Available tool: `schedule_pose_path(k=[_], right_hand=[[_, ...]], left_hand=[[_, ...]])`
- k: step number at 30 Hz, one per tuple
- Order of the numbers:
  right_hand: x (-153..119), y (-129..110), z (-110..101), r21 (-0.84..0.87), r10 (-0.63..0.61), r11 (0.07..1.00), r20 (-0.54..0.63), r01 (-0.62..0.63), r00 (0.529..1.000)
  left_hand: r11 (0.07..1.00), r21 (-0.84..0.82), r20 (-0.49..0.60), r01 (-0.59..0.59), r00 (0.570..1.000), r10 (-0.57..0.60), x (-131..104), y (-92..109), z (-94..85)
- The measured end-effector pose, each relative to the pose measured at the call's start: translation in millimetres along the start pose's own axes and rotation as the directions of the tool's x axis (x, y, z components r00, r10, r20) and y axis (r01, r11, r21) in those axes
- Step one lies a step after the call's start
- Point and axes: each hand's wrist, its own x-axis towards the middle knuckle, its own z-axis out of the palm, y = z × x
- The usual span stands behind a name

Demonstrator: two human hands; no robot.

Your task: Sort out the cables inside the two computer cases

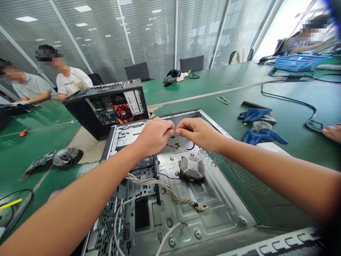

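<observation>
Over the far part of an opened computer case, my left hand and my right hand nearly meet. Fingers and thumb are pinched on each hand; whatever they hold, if anything, is too small to make out. Below them, thin dark and orange wires cross the metal. A finned silver heatsink rests inside the case, with a thin dark cable running to its left. A twisted bundle of beige cables lies across the case, its end loose near the middle.
A second, upright computer tower stands beyond with its red fan showing. At right lie blue work gloves, a black cable and a blue basket. A cap sits left. Other people are seated around the green table.
</observation>
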Motion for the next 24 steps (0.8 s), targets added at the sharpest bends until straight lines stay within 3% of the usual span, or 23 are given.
schedule_pose_path(k=[7,13,19,24], right_hand=[[-0.1,0.0,1.0,0.061,0.063,0.996,0.079,-0.068,0.995],[0.0,-1.7,-0.1,-0.062,-0.012,0.998,0.043,0.014,0.999],[1.8,0.6,-2.1,0.02,0.032,0.999,0.074,-0.033,0.997],[1.6,4.0,-0.1,0.131,0.054,0.989,0.116,-0.069,0.992]], left_hand=[[1.0,0.008,-0.043,0.001,0.999,0.0,-0.8,2.1,-2.4],[0.973,-0.194,0.096,0.124,0.99,-0.107,1.2,2.9,-2.1],[0.999,-0.017,-0.103,-0.03,0.994,0.028,-4.5,1.2,-2.3],[0.988,0.14,-0.154,-0.071,0.984,0.093,-5.2,-0.1,-3.8]])
